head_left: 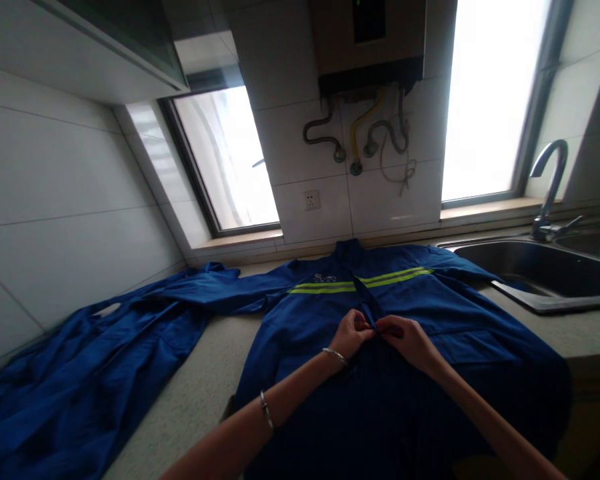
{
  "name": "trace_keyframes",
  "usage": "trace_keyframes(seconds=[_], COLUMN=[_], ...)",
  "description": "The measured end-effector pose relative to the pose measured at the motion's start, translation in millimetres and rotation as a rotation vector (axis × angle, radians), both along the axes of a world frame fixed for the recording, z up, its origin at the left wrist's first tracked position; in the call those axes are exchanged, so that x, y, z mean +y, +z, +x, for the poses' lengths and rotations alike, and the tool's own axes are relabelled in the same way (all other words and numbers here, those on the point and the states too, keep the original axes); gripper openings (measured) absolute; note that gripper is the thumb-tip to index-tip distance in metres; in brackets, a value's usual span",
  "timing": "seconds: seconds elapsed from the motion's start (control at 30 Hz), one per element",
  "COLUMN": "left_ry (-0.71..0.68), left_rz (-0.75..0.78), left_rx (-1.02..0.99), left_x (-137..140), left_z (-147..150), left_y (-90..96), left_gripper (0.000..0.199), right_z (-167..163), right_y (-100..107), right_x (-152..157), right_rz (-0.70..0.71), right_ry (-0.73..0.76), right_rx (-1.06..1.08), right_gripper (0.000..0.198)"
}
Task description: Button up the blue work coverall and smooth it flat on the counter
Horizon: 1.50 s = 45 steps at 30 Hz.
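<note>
Blue jacket (405, 313) was laid flat on the table (195, 393), collar far. Front placket was pinched shut by left hand (350, 333) and right hand (405, 339) mid-chest; upper part seemed fastened, lower front left undone.

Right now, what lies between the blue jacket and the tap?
In the head view, the steel sink lies between the blue jacket and the tap.

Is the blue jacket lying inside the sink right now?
No, the blue jacket lies spread flat on the countertop beside the sink, with both hands pinching its front placket.
</note>
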State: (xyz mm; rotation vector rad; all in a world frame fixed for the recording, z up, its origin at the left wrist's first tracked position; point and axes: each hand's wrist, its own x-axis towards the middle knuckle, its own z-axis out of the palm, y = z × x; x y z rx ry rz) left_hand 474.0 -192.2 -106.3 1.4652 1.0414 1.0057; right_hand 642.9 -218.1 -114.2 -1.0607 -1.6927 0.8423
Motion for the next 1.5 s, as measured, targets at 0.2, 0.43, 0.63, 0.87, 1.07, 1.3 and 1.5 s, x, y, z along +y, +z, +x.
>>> trace_keyframes(seconds=[0.2, 0.43, 0.63, 0.87, 1.07, 1.3, 1.5], left_ry=[-0.117, -0.204, -0.306, -0.280, -0.243, -0.246, -0.561], left_rz=[-0.024, 0.010, 0.019, 0.501, 0.591, 0.629, 0.840], left_rx=[0.045, 0.169, 0.311, 0.825, 1.106, 1.222, 1.373], left_x=[8, 13, 15, -3, -19, -28, -51], left_z=[-2, -6, -21, -27, -24, -26, -20], left_y=[-2.9, 1.9, 19.9, 39.8, 53.1, 72.7, 80.0], left_gripper=[0.024, 0.022, 0.018, 0.018, 0.017, 0.019, 0.031], right_z=[0, 1, 1, -9, -8, 2, 24], right_y=[-1, 5, 7, -57, -88, -75, -42], right_x=[-1, -6, -58, -134, -139, -140, -149], right_rz=[0.014, 0.082, 0.394, 0.502, 0.442, 0.290, -0.060], right_ry=[-0.013, -0.050, -0.355, -0.402, -0.539, -0.364, -0.226], right_rx=[0.009, -0.019, -0.211, -0.608, -0.809, -0.646, -0.187], right_gripper=[0.020, 0.019, 0.016, 0.022, 0.031, 0.030, 0.036])
